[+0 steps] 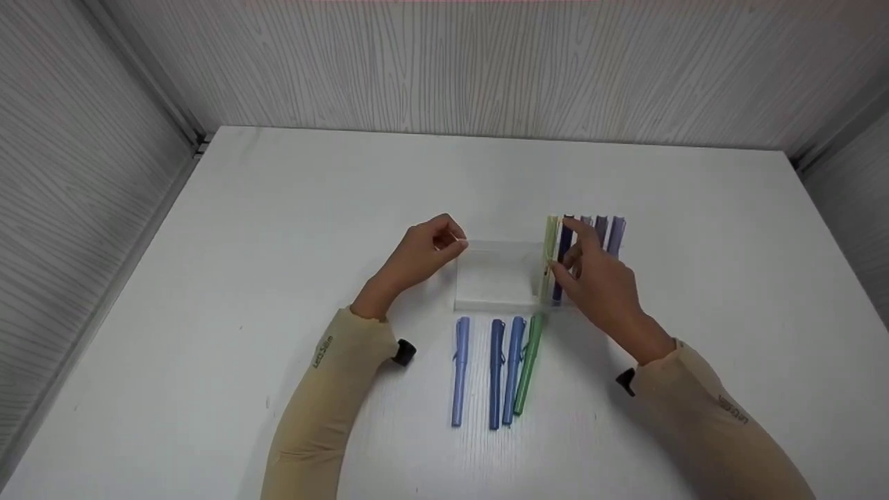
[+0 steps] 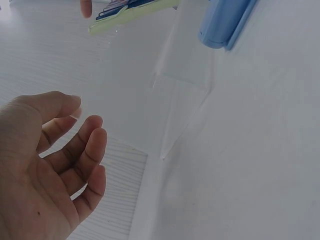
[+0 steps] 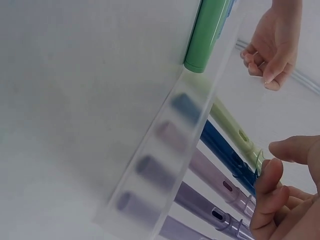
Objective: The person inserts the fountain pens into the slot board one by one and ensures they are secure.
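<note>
A clear plastic box (image 1: 486, 305) sits mid-table. My left hand (image 1: 425, 250) pinches its far left corner between thumb and forefinger, the other fingers loosely bent. In the box's right part lie a pale yellow-green pen (image 1: 551, 239), a dark blue pen (image 1: 564, 253) and several purple pens (image 3: 200, 200), side by side. Over these pens hovers my right hand (image 1: 604, 285), its thumb beside the yellow-green pen and its forefinger stretched toward the dark blue pen's far end. Thumb and forefinger stand apart in the right wrist view. The hand partly hides the purple pens.
In front of the box lie a light blue pen (image 1: 460, 375), a darker blue pen (image 1: 496, 375), a mid-blue pen (image 1: 513, 368) and a green pen (image 1: 529, 364). The white table (image 1: 312, 180) is bordered by a wood-patterned panel (image 1: 444, 69) behind and panels at both sides.
</note>
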Demonstrator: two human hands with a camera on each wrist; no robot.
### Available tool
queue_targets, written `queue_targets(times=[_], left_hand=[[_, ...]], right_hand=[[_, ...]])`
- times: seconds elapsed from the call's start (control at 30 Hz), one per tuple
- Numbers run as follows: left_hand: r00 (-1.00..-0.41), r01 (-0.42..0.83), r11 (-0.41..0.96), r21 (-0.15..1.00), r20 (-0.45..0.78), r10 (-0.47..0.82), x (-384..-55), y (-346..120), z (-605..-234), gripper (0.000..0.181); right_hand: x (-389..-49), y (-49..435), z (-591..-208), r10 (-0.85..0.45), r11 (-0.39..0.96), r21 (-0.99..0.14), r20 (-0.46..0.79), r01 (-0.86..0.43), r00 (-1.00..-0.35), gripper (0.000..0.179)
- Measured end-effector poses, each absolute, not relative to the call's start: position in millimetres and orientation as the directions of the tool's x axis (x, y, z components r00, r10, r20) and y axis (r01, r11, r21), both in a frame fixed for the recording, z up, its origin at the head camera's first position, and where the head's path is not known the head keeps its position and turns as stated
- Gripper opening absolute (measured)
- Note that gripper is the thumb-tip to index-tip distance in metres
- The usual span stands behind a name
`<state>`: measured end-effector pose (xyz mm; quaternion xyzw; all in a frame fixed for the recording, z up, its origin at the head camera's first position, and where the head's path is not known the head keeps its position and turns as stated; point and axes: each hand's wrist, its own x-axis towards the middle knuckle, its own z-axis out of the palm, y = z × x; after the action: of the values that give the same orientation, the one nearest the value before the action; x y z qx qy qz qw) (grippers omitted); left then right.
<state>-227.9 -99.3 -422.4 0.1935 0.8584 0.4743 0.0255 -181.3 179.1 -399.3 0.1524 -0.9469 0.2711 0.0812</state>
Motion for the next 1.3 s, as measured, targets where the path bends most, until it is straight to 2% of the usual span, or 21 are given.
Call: queue_targets(times=[0.3,0.87,1.3], left_hand=[[-0.936,0.272,0.504,0.82,0.104,0.337,-228.5,-98.5,-422.3,0.017],[-0.934,0.278,0.495,0.823,0.111,0.34,-232.1,-97.4,-425.1,0.017],[-0.937,0.272,0.503,0.82,0.105,0.334,-231.8,-93.6,-422.0,0.016]], right_hand=[[-167.8,184.4,-401.3,-0.281,0.788,-0.496,0.236,-0.364,-0.93,0.064],[-147.0,192.2,-408.9,-0.372,0.727,-0.599,0.068,-0.336,-0.926,0.07],[-135.5,194.4,-417.3,-0.43,0.661,-0.719,-0.129,-0.214,-0.894,0.072]])
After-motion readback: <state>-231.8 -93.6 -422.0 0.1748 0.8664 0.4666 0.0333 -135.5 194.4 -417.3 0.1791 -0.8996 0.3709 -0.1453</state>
